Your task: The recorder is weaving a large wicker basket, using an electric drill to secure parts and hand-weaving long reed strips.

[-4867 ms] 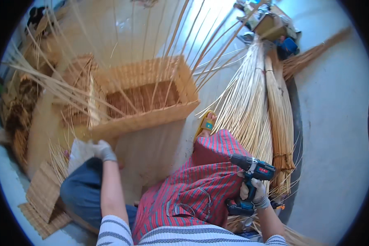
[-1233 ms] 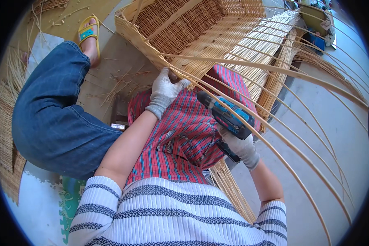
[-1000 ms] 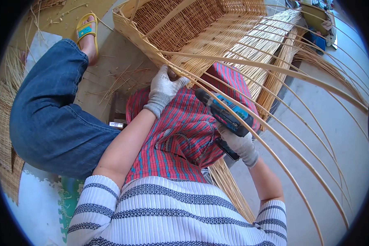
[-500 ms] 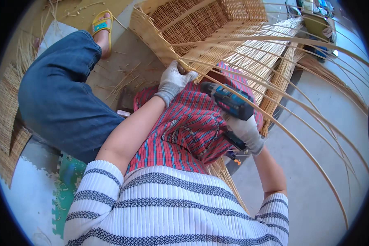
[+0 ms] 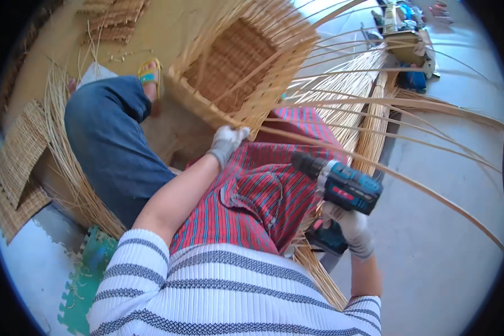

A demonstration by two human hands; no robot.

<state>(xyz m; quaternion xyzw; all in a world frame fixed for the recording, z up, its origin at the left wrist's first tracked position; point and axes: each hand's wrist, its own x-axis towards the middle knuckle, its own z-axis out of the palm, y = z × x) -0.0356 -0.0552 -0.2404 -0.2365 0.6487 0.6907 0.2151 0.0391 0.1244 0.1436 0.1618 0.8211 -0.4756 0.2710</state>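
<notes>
A woven rectangular basket (image 5: 271, 81) tilts up over my lap, with long pale strips sticking out to the right. My left hand (image 5: 228, 143), in a light knit glove, grips its near corner. My right hand (image 5: 347, 227), also gloved, is closed on the handle of a black and teal cordless drill (image 5: 347, 187) below the strips, its chuck pointing left and held apart from the basket. A red striped cloth (image 5: 246, 218) covers my lap. My bent left leg in jeans (image 5: 112, 145) and a foot in a yellow sandal (image 5: 151, 73) show at the left.
Pale rod bundles (image 5: 355, 84) lie behind at the right on a grey floor (image 5: 442, 269), near piled objects (image 5: 403, 47). Woven mats (image 5: 19, 151), loose strands (image 5: 61, 112) and a green foam mat (image 5: 89, 280) lie at the left; more mats (image 5: 112, 22) at the top left.
The basket was on the floor earlier and is now gripped over my lap. Since half a second ago its near corner has moved down and the drill has shifted right and down, away from it.
</notes>
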